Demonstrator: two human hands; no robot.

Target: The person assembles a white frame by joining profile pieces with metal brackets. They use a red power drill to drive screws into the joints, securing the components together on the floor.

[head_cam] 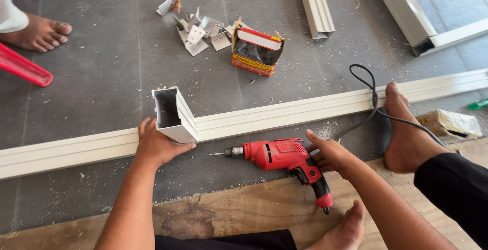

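Red and black, the drill point(284, 158) lies flat on the dark floor close to you, its bit pointing left. Your right hand point(330, 154) rests on its back end with loose fingers, not gripping it yet. Your left hand point(157, 145) presses open and flat against the white frame piece point(175, 115), right where it meets the long white rail point(305, 110). No screw shows in that corner, so the joining looks undone. Farther off sit metal brackets point(198, 31) and an open box point(256, 51).
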